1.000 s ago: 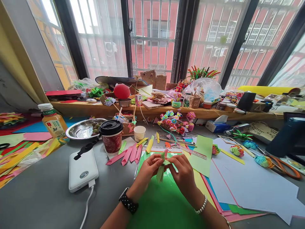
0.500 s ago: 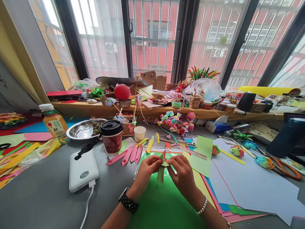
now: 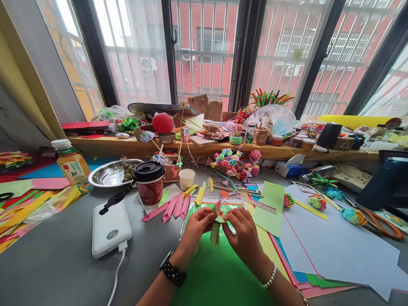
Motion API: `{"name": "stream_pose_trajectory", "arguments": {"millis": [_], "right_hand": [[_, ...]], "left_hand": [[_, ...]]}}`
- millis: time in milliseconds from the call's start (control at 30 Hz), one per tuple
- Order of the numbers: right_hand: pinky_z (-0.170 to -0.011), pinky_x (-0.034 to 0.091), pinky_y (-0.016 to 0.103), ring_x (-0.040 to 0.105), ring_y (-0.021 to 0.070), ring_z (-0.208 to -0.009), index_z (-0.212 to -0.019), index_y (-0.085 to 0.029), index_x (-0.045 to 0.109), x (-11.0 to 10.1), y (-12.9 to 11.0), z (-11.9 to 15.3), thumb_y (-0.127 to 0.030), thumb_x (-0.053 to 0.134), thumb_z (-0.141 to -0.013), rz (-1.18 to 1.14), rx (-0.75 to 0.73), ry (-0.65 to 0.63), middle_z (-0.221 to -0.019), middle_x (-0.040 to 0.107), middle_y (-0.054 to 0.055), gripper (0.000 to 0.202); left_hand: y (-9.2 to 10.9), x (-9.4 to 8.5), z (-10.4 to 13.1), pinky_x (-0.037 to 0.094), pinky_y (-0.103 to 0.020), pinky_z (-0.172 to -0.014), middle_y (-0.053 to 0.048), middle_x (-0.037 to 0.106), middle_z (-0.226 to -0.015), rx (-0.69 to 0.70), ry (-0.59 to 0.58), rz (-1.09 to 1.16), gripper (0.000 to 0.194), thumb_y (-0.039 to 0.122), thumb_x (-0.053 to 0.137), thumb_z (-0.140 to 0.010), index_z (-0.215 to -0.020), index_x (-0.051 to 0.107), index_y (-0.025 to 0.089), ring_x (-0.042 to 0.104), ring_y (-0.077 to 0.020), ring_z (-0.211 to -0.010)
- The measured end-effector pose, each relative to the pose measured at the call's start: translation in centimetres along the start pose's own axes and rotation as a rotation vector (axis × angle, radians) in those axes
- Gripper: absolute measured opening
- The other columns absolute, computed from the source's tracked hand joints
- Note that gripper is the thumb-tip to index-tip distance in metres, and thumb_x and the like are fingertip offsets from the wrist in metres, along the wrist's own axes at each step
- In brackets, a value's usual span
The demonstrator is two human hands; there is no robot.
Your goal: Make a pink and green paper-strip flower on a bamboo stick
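Our left hand (image 3: 198,224) and right hand (image 3: 241,226) pinch the folded green paper (image 3: 215,231) between fingertips, its lower end hanging below our fingers. Beneath them lies a green sheet (image 3: 219,272) on the grey table (image 3: 63,246). Left of our fingers are pink paper strips (image 3: 174,207) and, farther out, a white power bank (image 3: 111,229); right of them, large white sheets (image 3: 334,238) overlap coloured ones. Just beyond our fingertips lies a pink ruler (image 3: 259,205); past it, a bunch of small flowers (image 3: 228,160). Farther still, a wooden ledge (image 3: 204,149) runs crowded beneath barred windows (image 3: 207,51), a pinkish-red building (image 3: 216,76) outside.
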State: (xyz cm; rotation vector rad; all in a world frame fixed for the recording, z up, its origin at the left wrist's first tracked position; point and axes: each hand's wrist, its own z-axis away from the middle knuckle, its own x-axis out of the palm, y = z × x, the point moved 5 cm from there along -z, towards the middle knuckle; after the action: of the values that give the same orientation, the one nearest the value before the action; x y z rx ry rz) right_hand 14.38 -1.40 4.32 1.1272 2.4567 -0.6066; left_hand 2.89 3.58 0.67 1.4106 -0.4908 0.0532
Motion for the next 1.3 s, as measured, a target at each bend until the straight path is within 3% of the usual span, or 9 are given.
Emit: {"name": "stream_pose_trajectory", "arguments": {"millis": [233,867,1300], "right_hand": [[-0.063,0.036,0.03,0.049,0.0175,-0.067,-0.077,-0.017,0.06,0.01,0.01,0.1,-0.015,0.047,-0.082,0.065,-0.06,0.0,-0.067,0.059,0.004,0.014],[-0.06,0.034,0.029,0.047,0.0164,-0.063,-0.079,-0.015,0.06,-0.05,-0.73,0.0,-0.013,0.047,-0.082,0.151,-0.14,0.04,-0.066,0.06,0.004,0.014],[-0.064,0.036,0.031,0.052,0.0171,-0.067,-0.081,-0.016,0.06,-0.05,-0.37,0.17,-0.019,0.051,-0.081,0.25,-0.157,0.08,-0.069,0.062,0.004,0.009]], "left_hand": [[0.09,-0.07,-0.05,0.047,-0.025,-0.062,-0.005,0.069,-0.073,0.013,0.01,-0.002,0.025,0.033,0.071,-0.06,-0.072,0.061,0.013,0.063,-0.0171,-0.065],[-0.26,-0.16,-0.05,0.045,-0.021,-0.058,-0.002,0.068,-0.071,-0.022,0.027,0.088,0.023,0.032,0.071,-0.059,-0.067,0.058,0.015,0.062,-0.0136,-0.06],[-0.28,-0.22,-0.14,0.045,-0.021,-0.059,0.0,0.066,-0.064,-0.046,0.063,-0.022,0.029,0.035,0.073,-0.054,-0.071,0.061,0.015,0.061,-0.0133,-0.062]]}}
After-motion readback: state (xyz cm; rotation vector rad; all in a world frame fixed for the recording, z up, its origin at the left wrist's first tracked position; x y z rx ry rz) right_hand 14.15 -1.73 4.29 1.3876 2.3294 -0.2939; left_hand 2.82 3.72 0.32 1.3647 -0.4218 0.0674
